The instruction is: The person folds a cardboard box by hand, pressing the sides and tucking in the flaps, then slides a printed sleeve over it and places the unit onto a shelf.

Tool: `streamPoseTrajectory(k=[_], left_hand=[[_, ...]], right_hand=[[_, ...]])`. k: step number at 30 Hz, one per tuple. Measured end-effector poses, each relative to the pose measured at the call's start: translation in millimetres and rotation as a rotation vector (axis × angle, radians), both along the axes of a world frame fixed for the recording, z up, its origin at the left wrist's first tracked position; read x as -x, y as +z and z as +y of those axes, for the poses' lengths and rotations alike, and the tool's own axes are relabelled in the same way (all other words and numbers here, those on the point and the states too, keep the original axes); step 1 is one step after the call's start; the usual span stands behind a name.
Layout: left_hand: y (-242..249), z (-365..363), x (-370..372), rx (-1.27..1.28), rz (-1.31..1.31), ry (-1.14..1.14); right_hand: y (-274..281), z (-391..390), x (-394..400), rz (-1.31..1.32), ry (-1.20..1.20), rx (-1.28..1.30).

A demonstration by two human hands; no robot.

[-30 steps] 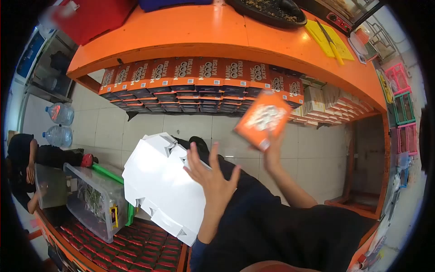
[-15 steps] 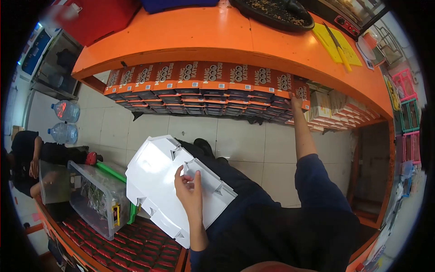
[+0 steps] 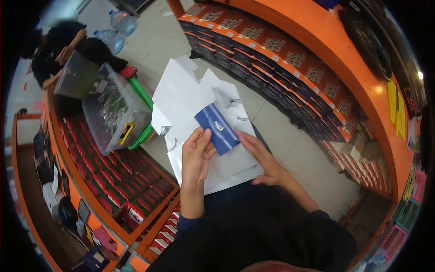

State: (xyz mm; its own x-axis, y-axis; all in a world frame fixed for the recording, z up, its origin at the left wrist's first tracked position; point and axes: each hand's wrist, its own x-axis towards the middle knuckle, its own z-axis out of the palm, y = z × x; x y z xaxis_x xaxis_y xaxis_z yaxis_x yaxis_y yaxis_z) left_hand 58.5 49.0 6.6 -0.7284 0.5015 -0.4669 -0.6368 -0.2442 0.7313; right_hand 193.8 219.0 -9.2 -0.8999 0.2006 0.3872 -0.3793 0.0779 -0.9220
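While both hands (image 3: pixel 197 152) touch blue card (image 3: pixel 217 128), a clear bin (image 3: pixel 100 131) holds bags (image 3: pixel 112 103).

The orange counter (image 3: pixel 324 34) curves across the upper right of the frame, with a dark rounded tray (image 3: pixel 366 45) and, lower down, a yellow board (image 3: pixel 392 106) lying on it. Two clear water jugs (image 3: pixel 122 22) rest on the pale tiled floor (image 3: pixel 156 47) at upper left. At lower left, an orange-framed case (image 3: pixel 154 211) holds red boxes (image 3: pixel 106 174) (in close rows); a clear bin (image 3: pixel 102 120) seems to rest over them.
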Motion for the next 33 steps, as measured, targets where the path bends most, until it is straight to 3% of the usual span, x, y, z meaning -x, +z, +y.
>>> streamPoseTrajectory(k=[2,3,5,7,9,12,15,17,19,21,22,24,27,29,31,33], left_hand=[[18.7,11.1,-0.8,0.025,0.0,0.018],[20.5,12.9,-1.9,0.017,0.003,0.039],[20.9,17.2,-6.4,-0.065,0.093,0.029],[14.9,27.2,-14.9,-0.065,0.121,0.064],[9.0,40.2,-25.3,-0.052,0.333,0.12],[5.1,54.1,-37.8,-0.046,0.361,0.101],[1.8,50.2,-39.3,-0.081,0.383,0.043],[8.0,41.8,-41.7,0.025,0.762,-0.068],[40.3,23.0,-39.7,0.183,0.853,-0.081],[55.2,0.2,-40.9,0.555,0.852,0.047],[64.2,-7.0,-37.0,0.601,0.886,0.126],[63.1,-24.5,-30.4,0.728,1.034,0.264],[61.1,-34.6,-22.5,0.723,0.986,0.387],[62.7,-34.9,-20.3,0.597,0.915,0.428],[59.6,-37.2,-20.8,0.384,0.835,0.39],[50.5,-37.3,-18.6,0.369,0.857,0.386]], right_hand=[[2.9,-7.4,10.3,-0.036,-0.058,-0.448],[4.7,-5.4,15.2,-0.027,-0.039,-0.456],[7.7,2.8,23.6,-0.008,-0.124,-0.792],[10.7,-0.9,30.6,-0.01,-0.111,-0.738],[18.6,-2.0,36.1,-0.157,-0.218,-0.696],[7.1,-3.6,43.0,-0.136,-0.28,-0.528],[11.9,-15.4,48.4,-0.158,-0.369,-0.547],[28.0,-26.5,47.7,-0.167,-0.394,-0.502],[37.8,-33.7,50.7,-0.18,-0.424,-0.446],[41.2,-35.5,60.3,-0.126,-0.318,0.385],[44.4,-33.0,70.3,-0.079,-0.281,0.537],[42.1,-24.1,85.1,-0.093,-0.269,0.425],[43.6,-15.3,100.2,-0.124,-0.234,0.295],[69.2,-17.3,107.1,-0.3,-0.107,-0.069],[77.5,-27.0,109.6,-0.396,-0.068,-0.052],[71.6,-29.6,111.2,-0.43,0.015,-0.121]])
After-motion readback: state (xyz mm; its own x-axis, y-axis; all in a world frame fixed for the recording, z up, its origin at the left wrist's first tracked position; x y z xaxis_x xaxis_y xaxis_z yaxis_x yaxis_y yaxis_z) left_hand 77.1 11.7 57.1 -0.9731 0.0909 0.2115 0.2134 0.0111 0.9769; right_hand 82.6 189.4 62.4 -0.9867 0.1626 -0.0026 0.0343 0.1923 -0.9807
